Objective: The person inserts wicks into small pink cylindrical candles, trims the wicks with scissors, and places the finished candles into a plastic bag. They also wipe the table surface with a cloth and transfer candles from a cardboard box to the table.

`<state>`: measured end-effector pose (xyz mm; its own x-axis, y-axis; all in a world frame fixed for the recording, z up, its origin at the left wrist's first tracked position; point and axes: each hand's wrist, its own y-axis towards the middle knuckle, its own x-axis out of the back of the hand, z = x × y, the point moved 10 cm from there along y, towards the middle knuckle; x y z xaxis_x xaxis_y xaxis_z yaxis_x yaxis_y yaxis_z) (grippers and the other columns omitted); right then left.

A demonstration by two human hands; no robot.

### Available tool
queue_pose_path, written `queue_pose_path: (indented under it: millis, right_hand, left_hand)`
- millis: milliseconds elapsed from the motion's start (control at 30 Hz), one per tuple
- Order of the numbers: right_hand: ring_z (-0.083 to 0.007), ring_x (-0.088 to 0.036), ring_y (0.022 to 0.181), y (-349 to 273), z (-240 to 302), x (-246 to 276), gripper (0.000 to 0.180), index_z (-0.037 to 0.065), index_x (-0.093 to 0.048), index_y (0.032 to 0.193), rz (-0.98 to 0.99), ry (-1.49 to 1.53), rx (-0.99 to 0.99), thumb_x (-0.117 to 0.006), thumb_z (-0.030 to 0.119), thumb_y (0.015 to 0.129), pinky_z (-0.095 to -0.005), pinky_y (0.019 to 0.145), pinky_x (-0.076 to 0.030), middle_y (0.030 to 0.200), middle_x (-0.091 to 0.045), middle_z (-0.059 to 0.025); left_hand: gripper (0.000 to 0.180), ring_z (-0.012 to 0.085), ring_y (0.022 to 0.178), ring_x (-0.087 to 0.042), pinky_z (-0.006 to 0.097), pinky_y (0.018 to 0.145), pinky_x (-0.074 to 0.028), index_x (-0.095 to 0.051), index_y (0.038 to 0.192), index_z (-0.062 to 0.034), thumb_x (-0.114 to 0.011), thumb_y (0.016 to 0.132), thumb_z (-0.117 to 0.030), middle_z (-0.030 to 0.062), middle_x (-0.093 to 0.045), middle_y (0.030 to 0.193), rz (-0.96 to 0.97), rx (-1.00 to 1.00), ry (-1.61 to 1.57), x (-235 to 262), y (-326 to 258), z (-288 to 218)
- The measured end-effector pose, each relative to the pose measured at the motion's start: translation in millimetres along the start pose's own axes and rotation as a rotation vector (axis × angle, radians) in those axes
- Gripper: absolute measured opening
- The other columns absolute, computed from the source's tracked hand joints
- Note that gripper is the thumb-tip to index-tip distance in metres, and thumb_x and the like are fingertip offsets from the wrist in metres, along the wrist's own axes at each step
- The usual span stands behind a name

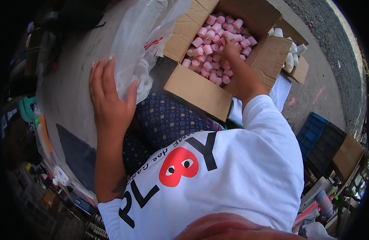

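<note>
We saw the left hand [112, 94] laid flat and released, its fingers a little apart on the grey tabletop [72, 104], the thumb by a white plastic bag [138, 48]. On the far right, we found the right hand [231, 50] lowered into an open cardboard box [198, 90], its bent fingers among the pink cylindrical pieces [208, 49] — we could not tell whether they grasped one. The pieces lay heaped inside the box. Farther right, we noticed white pieces [289, 62] in a smaller carton [300, 71] — and, on the near right, a blue crate [313, 132] beside the pavement [318, 94].
</note>
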<state>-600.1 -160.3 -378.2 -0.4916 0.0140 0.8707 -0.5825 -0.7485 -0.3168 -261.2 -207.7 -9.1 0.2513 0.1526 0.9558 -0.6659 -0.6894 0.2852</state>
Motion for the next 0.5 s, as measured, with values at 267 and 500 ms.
queue_pose_path:
  millis: [267, 500]
  right_hand:
    - [-0.0309, -0.053, 0.110, 1, -39, -4, 0.083, 0.022, -0.033, 0.139, 0.149, 0.847, -0.240, -0.075, 0.019, 0.067, -0.0493, 0.082, -0.050, 0.128, -0.049, -0.0113]
    - [-0.0239, -0.059, 0.100, -123, 143, 143, 0.078, 0.012, -0.028, 0.144, 0.735, 1.575, 0.473, -0.066, 0.023, 0.076, -0.0394, 0.081, -0.055, 0.115, -0.054, -0.0118]
  left_hand:
    - [0.066, 0.0388, 0.130, -0.037, 0.048, 0.107, -0.032, -0.041, 0.134, -0.0048, -0.074, 0.079, -0.018, 0.0187, -0.041, 0.137, -0.055, -0.017, -0.055, 3, 2, 1]
    - [0.063, 0.0406, 0.137, -0.023, 0.051, 0.110, -0.024, -0.047, 0.134, -0.0131, -0.074, 0.079, -0.026, 0.0138, -0.033, 0.145, -0.088, 0.059, -0.114, 44, -33, 6]
